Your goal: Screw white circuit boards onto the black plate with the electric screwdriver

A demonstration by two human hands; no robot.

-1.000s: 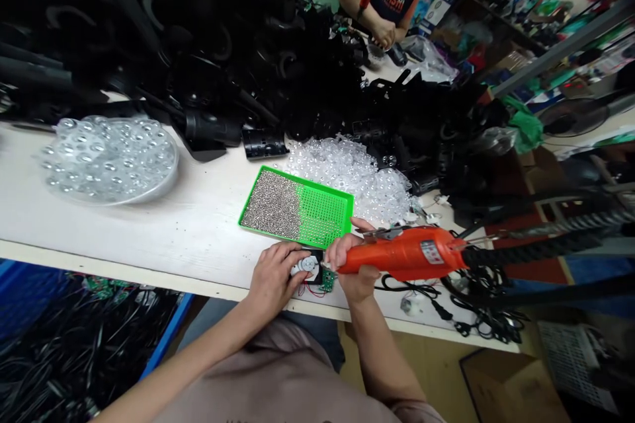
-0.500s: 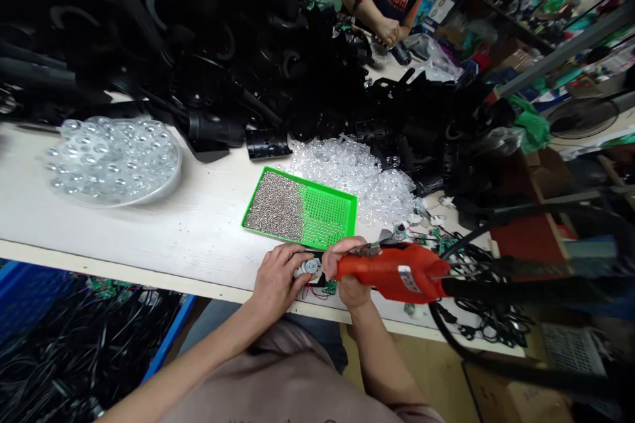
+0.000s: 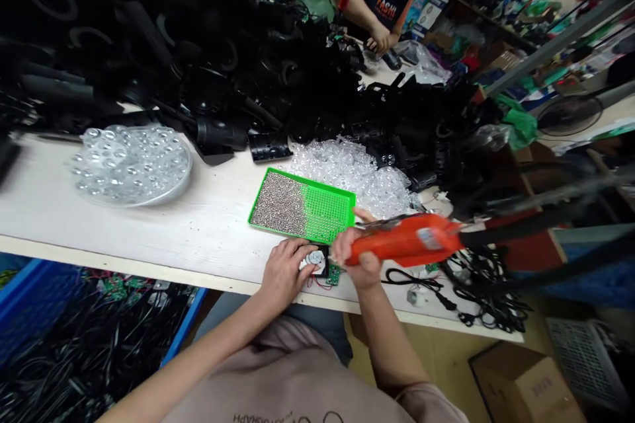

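In my right hand (image 3: 358,258) is a red electric screwdriver (image 3: 404,240), held nearly level with its tip toward the left; a dark cable runs from its rear end. My left hand (image 3: 288,269) grips a small black part with a round grey-white piece (image 3: 314,258) on it, at the table's front edge. Thin red wires and a green circuit board (image 3: 333,273) lie against that part. Just beyond my hands is a green perforated tray (image 3: 330,211), its left half covered with small metal screws (image 3: 278,203). The screwdriver's tip is partly hidden by my fingers.
A bowl of clear lenses (image 3: 133,165) stands on the left of the white table (image 3: 218,231). Behind the tray lie clear plastic pieces (image 3: 342,165) and heaped black housings (image 3: 223,79). Black cables (image 3: 491,297) lie right; a blue crate (image 3: 186,324) stands below left. A co-worker (image 3: 381,0) sits opposite.
My right hand has drawn the screwdriver up and right, away from the part in my left hand, uncovering more of it. The whole view has shifted slightly.
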